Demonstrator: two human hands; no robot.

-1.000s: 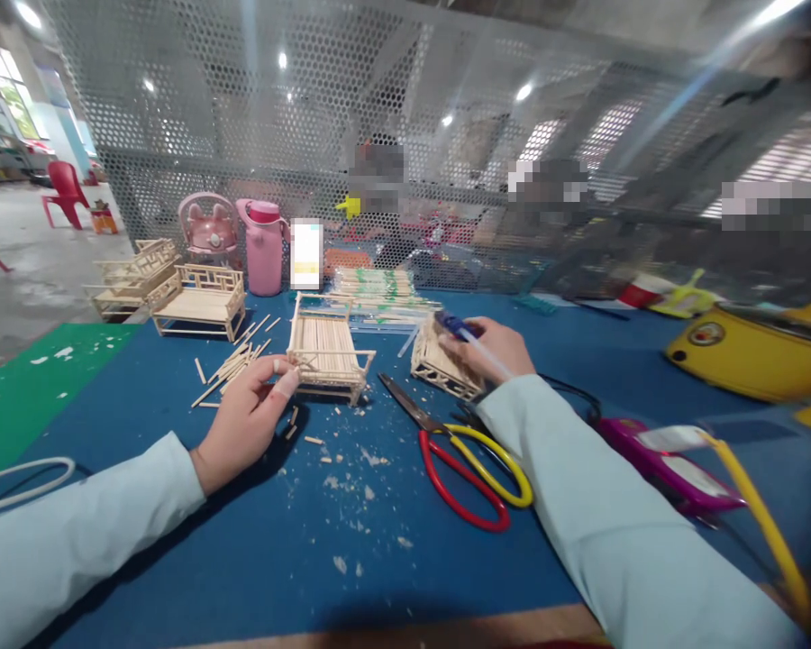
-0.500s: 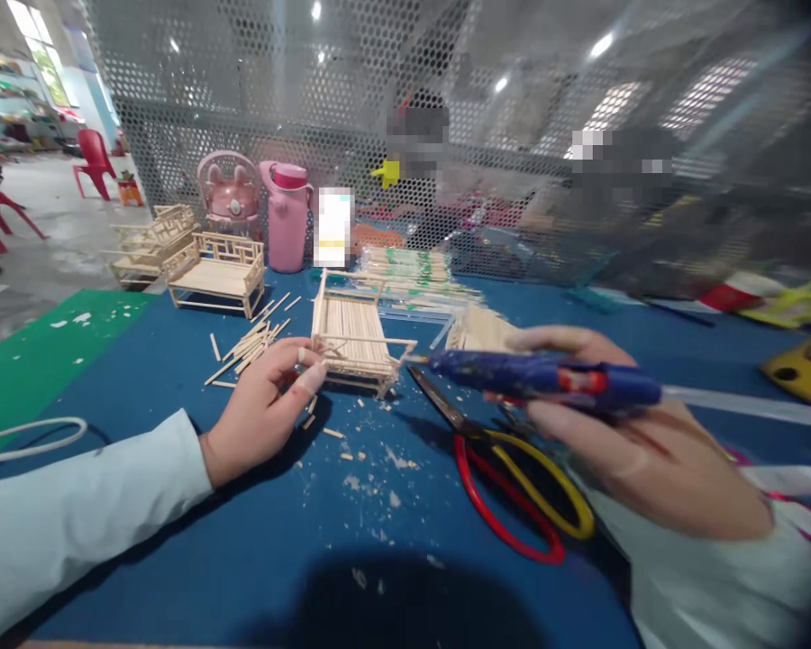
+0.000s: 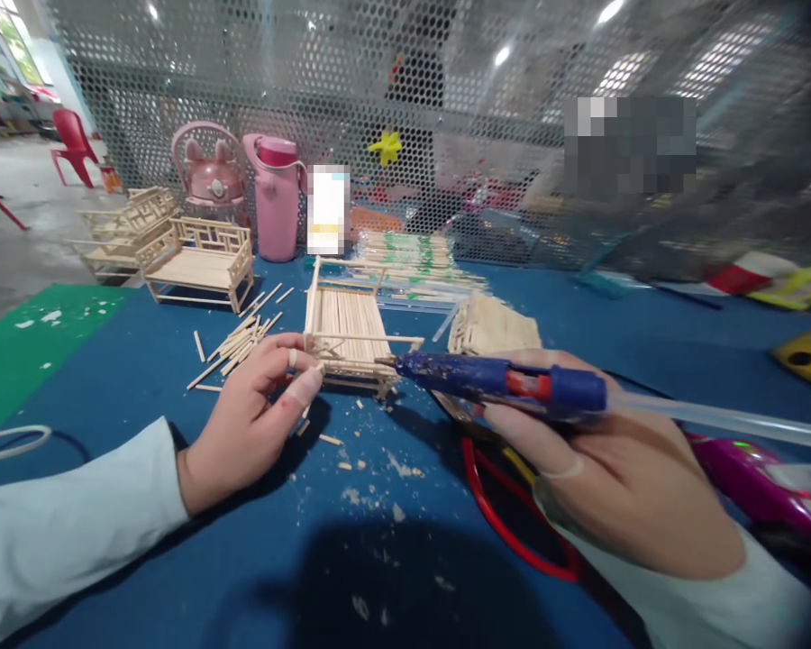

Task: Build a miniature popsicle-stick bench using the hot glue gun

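Note:
A small wooden-stick bench (image 3: 351,326) stands on the blue table in front of me. My left hand (image 3: 253,419) pinches its near left corner between thumb and fingertips. In my right hand (image 3: 622,482) is a blue glue gun (image 3: 487,377), a clear glue stick coming out of its rear. The nozzle is at the bench's near right edge; whether it touches, I cannot tell. Under the glue gun and my right hand lie scissors (image 3: 493,514) with a red and a yellow handle, partly hidden. Finger coverings show on both hands.
Finished stick benches (image 3: 195,263) stand at the back left. Loose short sticks (image 3: 236,347) lie left of the bench, with bundled sticks (image 3: 405,257) behind it and a stack of stick panels (image 3: 493,324) to the right. A pink bottle (image 3: 276,203) stands by a perforated metal screen (image 3: 514,162).
The glue gun has moved left and slightly down, its nozzle now closer over the bench's near edge. My left hand keeps its pinch on the corner. The whole view has shifted a little.

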